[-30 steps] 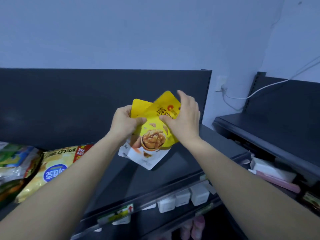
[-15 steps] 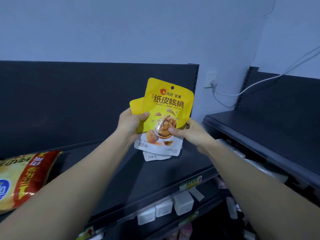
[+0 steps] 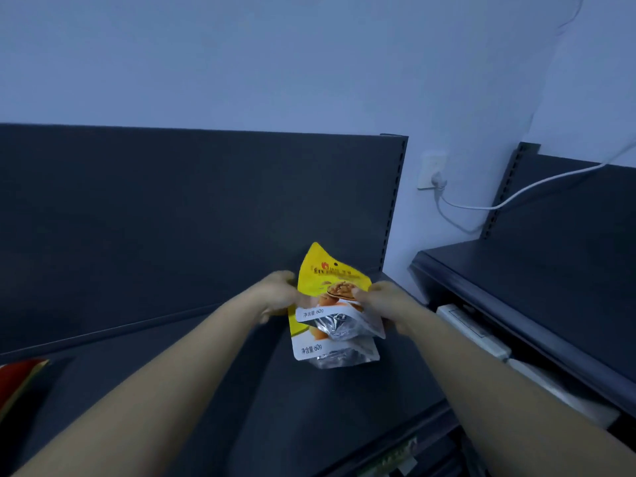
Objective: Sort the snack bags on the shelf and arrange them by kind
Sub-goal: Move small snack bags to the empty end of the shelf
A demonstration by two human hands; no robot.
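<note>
Item: two yellow-and-white foil walnut pouches (image 3: 332, 294), overlapped (both marked 60g), above dark metal shelf (image 3: 172, 390). Grip: left hand (image 3: 277, 296) grasps their 9 o'clock edge; right hand (image 3: 383, 304) pinches the 3 o'clock edge. Red-and-gold bag (image 3: 20, 376) at 8 o'clock.

Dim bluish light; hands perhaps motion-blurred

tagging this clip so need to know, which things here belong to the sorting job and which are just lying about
Job: yellow bags, gripped by left hand and right hand; red bag at the left edge; shelf under them.
Lying about: socket, cable, white boxes on the right-hand rack.
</note>
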